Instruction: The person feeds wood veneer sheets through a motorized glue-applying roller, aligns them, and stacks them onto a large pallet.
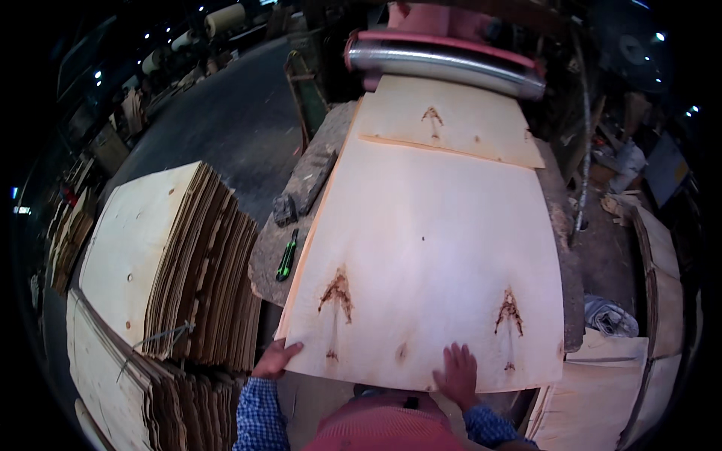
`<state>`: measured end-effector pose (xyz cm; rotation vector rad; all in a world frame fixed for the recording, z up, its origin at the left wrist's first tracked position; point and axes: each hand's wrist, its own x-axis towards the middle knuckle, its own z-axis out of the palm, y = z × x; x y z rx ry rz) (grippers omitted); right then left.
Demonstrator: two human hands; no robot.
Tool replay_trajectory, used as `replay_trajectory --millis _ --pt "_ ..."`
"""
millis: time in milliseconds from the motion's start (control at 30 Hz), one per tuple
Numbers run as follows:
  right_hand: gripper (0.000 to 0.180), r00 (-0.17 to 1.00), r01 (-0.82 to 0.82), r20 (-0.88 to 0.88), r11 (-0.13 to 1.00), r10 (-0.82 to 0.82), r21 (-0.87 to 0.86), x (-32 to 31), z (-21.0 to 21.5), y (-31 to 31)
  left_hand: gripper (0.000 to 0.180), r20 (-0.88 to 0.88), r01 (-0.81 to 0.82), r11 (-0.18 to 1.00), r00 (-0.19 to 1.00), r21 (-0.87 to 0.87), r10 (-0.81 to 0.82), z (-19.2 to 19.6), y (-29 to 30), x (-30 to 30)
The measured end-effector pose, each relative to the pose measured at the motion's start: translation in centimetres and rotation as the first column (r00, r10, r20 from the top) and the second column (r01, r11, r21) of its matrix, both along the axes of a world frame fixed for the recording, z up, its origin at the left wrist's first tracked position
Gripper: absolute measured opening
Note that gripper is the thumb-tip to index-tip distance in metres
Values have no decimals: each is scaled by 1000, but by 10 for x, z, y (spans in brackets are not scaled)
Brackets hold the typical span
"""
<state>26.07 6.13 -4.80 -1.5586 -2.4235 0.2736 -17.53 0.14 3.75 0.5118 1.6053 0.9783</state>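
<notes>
A large pale wood veneer sheet (429,263) with dark brown knot marks lies before me, its near edge close to my body. At its near left corner, my left hand (277,359) grips the edge, thumb on top and the other fingers hidden below. My right hand (457,375) rests flat on the sheet near its front edge, fingers stretched out. Over the far end lies a shorter veneer piece (451,124), reaching toward a shiny metal roller (447,66) on a pink machine.
A green and black utility knife (286,256) lies on the worn table (269,252) left of the sheet, near a dark lump (284,210). Tied veneer stacks (143,248) stand at the left. More sheets (594,383) and a plastic-wrapped bundle (611,316) sit at the right.
</notes>
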Motion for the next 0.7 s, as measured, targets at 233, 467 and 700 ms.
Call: replay_trajectory --millis 233,467,700 --pt "77 999 37 8 999 -37 18 0 32 -49 39 187 37 964 978 262 -89 81 17 14" --pt "77 997 74 -32 997 -73 34 9 41 -39 41 297 34 967 948 252 -111 52 -2 -16" --pt "70 996 63 61 998 -63 -4 -12 87 -80 41 175 55 991 982 119 -75 18 -40 -47"
